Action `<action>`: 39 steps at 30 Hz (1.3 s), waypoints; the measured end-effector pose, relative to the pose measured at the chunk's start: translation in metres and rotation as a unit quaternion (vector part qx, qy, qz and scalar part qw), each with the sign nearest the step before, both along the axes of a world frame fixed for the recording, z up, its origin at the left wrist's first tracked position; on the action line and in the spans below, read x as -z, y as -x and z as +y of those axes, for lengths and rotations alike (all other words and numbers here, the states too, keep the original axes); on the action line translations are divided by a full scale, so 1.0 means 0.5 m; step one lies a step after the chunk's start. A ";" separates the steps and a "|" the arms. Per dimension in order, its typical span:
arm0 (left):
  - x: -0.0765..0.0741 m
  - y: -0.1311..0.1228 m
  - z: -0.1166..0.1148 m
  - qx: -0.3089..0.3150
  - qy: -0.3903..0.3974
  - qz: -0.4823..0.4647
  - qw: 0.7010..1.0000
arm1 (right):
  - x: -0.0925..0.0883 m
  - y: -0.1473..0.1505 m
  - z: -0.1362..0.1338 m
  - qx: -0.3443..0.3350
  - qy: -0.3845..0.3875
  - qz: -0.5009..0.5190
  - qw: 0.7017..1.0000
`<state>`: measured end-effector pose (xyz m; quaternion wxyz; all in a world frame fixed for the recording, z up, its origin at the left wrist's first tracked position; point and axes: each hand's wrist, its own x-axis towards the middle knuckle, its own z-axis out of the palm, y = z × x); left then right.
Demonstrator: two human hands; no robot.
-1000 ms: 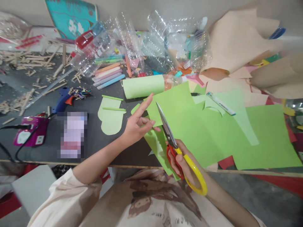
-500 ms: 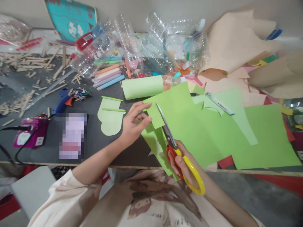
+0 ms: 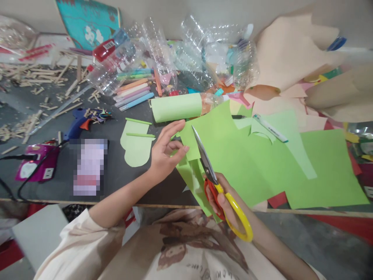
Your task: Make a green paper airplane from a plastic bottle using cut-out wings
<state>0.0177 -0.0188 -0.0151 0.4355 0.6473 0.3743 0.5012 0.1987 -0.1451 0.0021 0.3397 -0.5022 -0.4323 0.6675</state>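
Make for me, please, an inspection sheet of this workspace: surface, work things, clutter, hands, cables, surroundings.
Surface: dark table, largely covered at back and right.
Work things: scissors, blades over green paper.
Clutter: wooden sticks scattered at left; clear bottles along the back; coloured pens before them.
Hands: left hand at the green paper's left edge, grip unclear; right hand holds the scissors by the handles.
Cables: black cables around the purple box.
Surroundings: pale wall behind, grey floor below.

Green paper [image 3: 250, 167], glue gun [image 3: 73, 125] on dark table [image 3: 116, 184]
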 end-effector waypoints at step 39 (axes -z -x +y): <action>0.000 -0.003 -0.004 0.068 0.026 -0.030 0.997 | 0.008 0.028 0.022 0.062 0.006 0.039 0.997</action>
